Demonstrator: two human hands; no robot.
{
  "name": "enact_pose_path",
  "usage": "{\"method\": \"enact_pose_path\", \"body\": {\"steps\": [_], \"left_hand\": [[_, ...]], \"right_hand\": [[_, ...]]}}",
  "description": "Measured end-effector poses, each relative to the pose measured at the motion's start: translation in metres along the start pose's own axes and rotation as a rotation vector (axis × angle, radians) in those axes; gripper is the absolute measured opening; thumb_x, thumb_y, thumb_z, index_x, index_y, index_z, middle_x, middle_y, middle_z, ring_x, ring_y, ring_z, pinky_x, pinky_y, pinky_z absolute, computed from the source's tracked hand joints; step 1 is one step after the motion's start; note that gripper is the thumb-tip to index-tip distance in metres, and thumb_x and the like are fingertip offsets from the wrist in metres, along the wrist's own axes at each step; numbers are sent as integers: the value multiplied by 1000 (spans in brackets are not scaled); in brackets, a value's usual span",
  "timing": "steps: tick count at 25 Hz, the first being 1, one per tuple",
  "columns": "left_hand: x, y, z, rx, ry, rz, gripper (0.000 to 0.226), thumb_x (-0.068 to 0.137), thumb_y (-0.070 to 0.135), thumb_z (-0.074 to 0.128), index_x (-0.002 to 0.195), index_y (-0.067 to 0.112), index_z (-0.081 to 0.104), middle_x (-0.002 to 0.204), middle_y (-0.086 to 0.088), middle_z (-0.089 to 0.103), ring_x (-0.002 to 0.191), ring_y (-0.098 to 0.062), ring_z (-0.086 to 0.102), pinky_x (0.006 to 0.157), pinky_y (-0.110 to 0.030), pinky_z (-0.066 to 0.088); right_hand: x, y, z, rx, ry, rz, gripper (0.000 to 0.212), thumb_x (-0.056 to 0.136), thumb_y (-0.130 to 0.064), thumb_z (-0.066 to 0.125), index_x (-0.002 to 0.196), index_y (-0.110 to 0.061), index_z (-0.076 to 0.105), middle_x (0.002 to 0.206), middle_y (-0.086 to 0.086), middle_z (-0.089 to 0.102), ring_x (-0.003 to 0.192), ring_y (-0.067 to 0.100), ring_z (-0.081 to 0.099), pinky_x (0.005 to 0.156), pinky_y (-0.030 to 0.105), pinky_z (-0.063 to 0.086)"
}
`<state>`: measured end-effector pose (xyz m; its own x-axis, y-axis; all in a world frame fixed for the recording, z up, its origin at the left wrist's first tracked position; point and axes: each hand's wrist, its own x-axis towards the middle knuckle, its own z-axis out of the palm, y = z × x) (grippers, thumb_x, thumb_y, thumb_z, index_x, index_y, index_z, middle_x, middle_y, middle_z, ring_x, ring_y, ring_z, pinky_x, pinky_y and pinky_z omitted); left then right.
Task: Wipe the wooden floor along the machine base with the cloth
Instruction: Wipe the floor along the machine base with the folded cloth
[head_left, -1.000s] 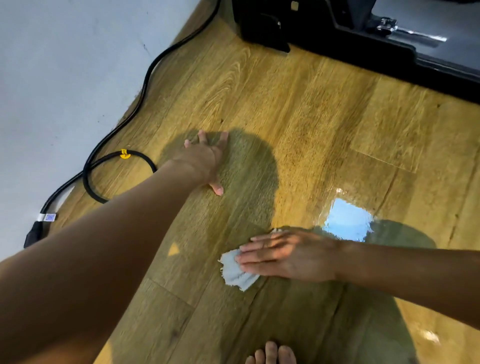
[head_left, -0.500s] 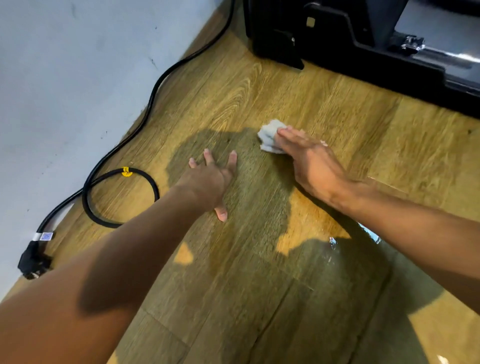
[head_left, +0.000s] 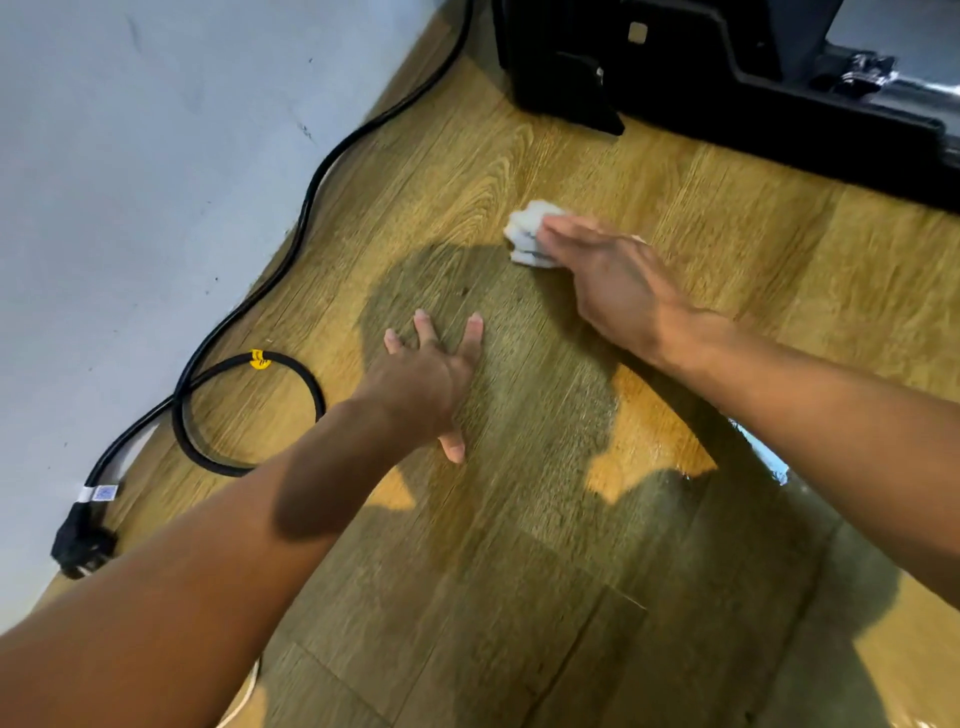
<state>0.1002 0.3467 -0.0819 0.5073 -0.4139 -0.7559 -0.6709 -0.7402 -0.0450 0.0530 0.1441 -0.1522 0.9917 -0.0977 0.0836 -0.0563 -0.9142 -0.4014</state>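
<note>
My right hand (head_left: 618, 280): fingers held together and flat, pressing the cloth down.
Cloth (head_left: 530, 234): white, crumpled, under my fingertips on the wooden floor (head_left: 727, 249), near the machine base (head_left: 675, 73) but apart from it.
My left hand (head_left: 426, 384): fingers spread, palm flat on the floor, holding nothing.
Cable (head_left: 249, 364): black, looped beside the wall (head_left: 130, 156), left of my left hand.
</note>
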Motion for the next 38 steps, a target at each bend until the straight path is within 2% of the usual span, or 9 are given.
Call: {"method": "enact_pose_path", "body": {"steps": [2, 6, 12, 17, 20, 24, 30, 33, 38], "left_hand": [[0, 0, 1, -2, -2, 0, 133, 70, 34, 80, 145, 24, -29, 147, -33, -25, 135, -56, -5, 109, -57, 24], [2, -3, 5, 9, 30, 18, 134, 69, 36, 81, 145, 24, -29, 147, -33, -24, 135, -56, -4, 108, -57, 26], [0, -6, 8, -7, 77, 24, 135, 67, 36, 82, 146, 24, -26, 149, -30, -21, 136, -55, -3, 109, -58, 24], [-12, -23, 21, -76, 182, 45, 125, 72, 45, 77, 149, 17, -18, 156, -18, -13, 143, -40, 1, 113, -48, 26], [-22, -64, 34, -114, 284, 39, 87, 90, 30, 63, 152, 11, 6, 158, -13, 13, 142, -27, 25, 113, -34, 26], [-28, -94, 56, -170, 355, -13, 63, 94, 10, 43, 152, 15, 20, 159, -3, 10, 142, -19, 25, 115, -33, 23], [-27, -96, 65, -277, 467, -2, 57, 94, 8, 41, 149, 15, 30, 156, -9, 21, 141, -25, 28, 114, -40, 27], [-29, -98, 63, -301, 499, 5, 51, 95, 20, 41, 145, 13, 38, 152, -12, 29, 136, -28, 37, 111, -37, 30], [-29, -93, 54, -207, 450, -85, 65, 88, -3, 40, 148, 21, 31, 156, -1, 23, 137, -27, 36, 109, -36, 31]], "right_hand": [[23, 15, -14, -50, -35, -48, 49, 91, -14, 22, 133, -24, 44, 146, 2, 41, 124, 20, 48, 106, 34, 38], [74, 26, -21, -80, 96, 346, 42, 84, 9, 43, 121, -10, 54, 128, 12, 55, 110, 34, 56, 95, 43, 44], [28, -32, 7, 29, -69, -168, 53, 89, 3, 45, 137, -20, 48, 147, 1, 41, 135, 21, 37, 111, 30, 17], [77, -32, 1, 111, -10, 295, 42, 92, 4, 40, 128, -14, 51, 135, 6, 50, 126, 26, 46, 107, 35, 35], [12, -80, 22, 123, -114, 6, 45, 98, -9, 30, 141, -16, 41, 150, 6, 35, 138, 25, 30, 115, 37, 23], [-74, -113, 25, 138, -331, -535, 54, 89, -12, 24, 139, -15, 45, 147, 7, 41, 137, 27, 34, 116, 39, 18], [0, -100, 22, 76, -134, -72, 49, 92, -4, 34, 137, -19, 46, 147, 7, 40, 136, 27, 35, 114, 39, 25], [-63, -145, 41, 155, -239, -308, 39, 98, -22, 28, 129, -31, 50, 134, 5, 51, 119, 28, 52, 94, 48, 49], [-79, -143, 32, 110, -368, -715, 61, 80, 4, 53, 137, -18, 47, 147, 2, 40, 135, 21, 37, 112, 39, 19]]}}
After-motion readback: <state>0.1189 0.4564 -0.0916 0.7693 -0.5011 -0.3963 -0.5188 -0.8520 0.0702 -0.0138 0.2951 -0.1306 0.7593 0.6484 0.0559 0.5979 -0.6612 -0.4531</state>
